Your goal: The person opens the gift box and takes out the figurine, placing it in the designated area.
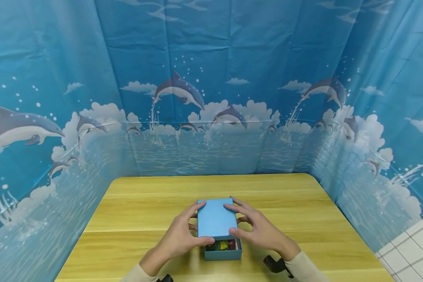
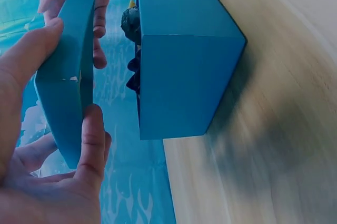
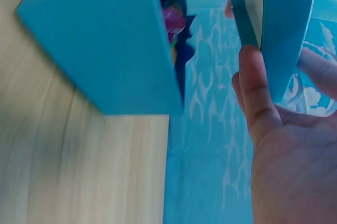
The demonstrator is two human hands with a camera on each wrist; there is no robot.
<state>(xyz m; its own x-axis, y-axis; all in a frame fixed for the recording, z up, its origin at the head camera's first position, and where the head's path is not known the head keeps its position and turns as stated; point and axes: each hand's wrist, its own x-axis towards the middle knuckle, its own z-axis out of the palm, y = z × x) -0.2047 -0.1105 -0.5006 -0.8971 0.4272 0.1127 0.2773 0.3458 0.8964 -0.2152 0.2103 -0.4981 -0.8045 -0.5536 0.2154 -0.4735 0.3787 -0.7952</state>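
Note:
A blue box lid (image 1: 216, 219) is held between both hands, raised above a matching blue box (image 1: 223, 255). My left hand (image 1: 181, 232) grips the lid's left side, thumb at the near edge. On the opposite side my right hand (image 1: 256, 227) grips it the same way. The left wrist view shows the lid (image 2: 66, 71) apart from the box (image 2: 189, 71), with a gap between them. Dark and colourful small items (image 1: 223, 245) fill the box up to its rim; their kind is hard to make out. Pale lining shows inside the lid (image 3: 255, 2) in the right wrist view.
The box stands on a yellow wood-grain table (image 1: 144, 219), towards its near edge. A blue curtain with dolphins (image 1: 215, 149) surrounds the table's far side and flanks. White floor tiles (image 1: 409, 250) show at the lower right.

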